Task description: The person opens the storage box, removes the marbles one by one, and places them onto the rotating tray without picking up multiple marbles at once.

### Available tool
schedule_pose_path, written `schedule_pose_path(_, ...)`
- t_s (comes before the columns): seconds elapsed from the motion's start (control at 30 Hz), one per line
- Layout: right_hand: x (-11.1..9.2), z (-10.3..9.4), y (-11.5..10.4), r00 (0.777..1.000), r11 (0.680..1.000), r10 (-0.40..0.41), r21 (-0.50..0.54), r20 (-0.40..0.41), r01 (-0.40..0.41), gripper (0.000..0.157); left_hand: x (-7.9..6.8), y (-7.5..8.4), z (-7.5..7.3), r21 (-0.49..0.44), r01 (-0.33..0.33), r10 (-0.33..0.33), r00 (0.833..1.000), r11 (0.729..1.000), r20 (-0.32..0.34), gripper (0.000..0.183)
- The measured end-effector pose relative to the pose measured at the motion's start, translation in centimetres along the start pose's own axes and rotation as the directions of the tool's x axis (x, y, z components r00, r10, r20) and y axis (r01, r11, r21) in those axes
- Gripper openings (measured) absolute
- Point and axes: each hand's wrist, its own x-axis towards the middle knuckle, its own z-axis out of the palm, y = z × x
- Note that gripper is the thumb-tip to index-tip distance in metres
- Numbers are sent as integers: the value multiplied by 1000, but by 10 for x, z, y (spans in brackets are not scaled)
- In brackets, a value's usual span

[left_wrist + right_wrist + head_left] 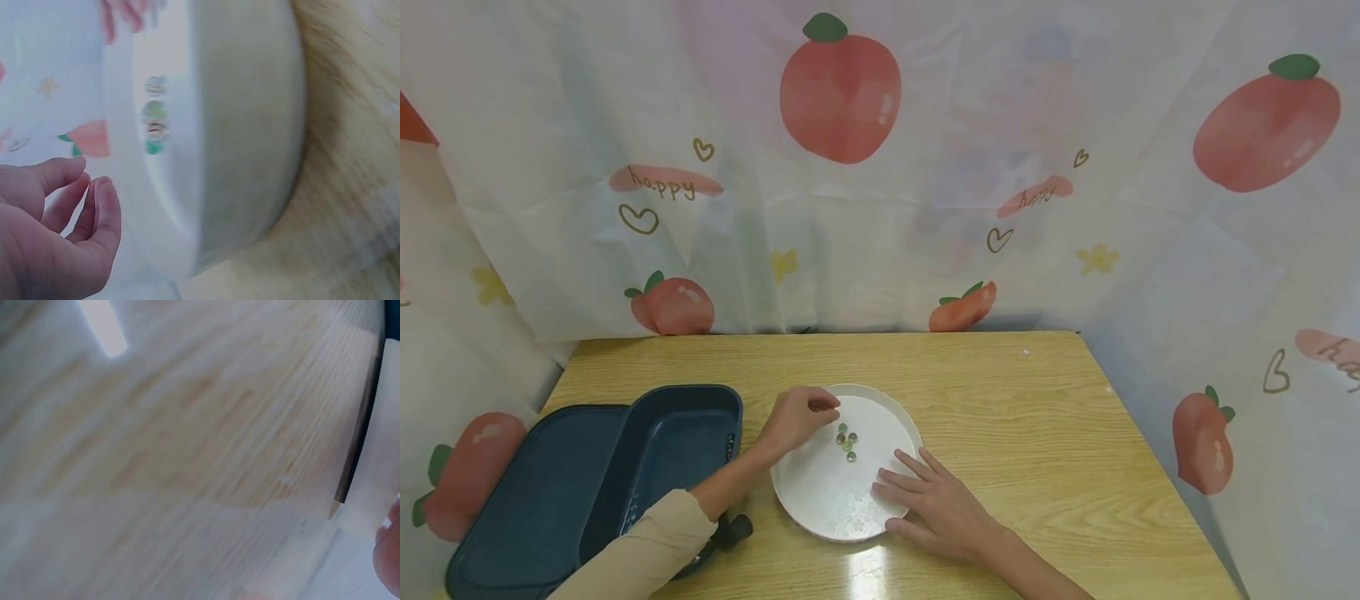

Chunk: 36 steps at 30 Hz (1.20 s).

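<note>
A round white plate (820,500) with a raised rim sits on the table, several small glass marbles (847,446) clustered near its middle. My left hand (797,419) hovers over the plate's upper left part, beside the marbles. In the left wrist view the thumb and fingers of that hand (69,231) are loosely curled towards each other, and nothing shows between them. At the plate's right rim, my right hand (936,508) rests with fingers spread. Only a fingertip (389,556) of it shows in the right wrist view, beside the plate's side (375,456).
To the left stands a dark blue tray-like container (568,467) with a deeper section (685,433); several small dark round things line its right inner wall (730,447). A black knob (734,532) juts out near the left forearm. Fruit-print cloth (880,233) hangs behind the wooden table (1037,417).
</note>
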Motion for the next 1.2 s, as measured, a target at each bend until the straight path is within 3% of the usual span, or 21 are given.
schedule_pose_path(0.2,0,0,-1,1000,1000,11,5,10,-11,46,-10,10,-17,-34,-33,34,999,999,6,22)
schedule_pose_path(0.4,0,1,-1,999,1000,20,-7,29,-20,47,-22,9,-37,-88,-38,39,999,995,10,27)
schedule_pose_path(0.97,-1,0,0,1000,1000,-2,-16,-11,2,46,-48,-33,-97,-145,-70,67,997,987,-26,34)
schedule_pose_path(1.2,-2,0,0,1000,1000,2,-3,-14,-2,46,-60,-50,-113,-73,-63,60,997,995,-45,30)
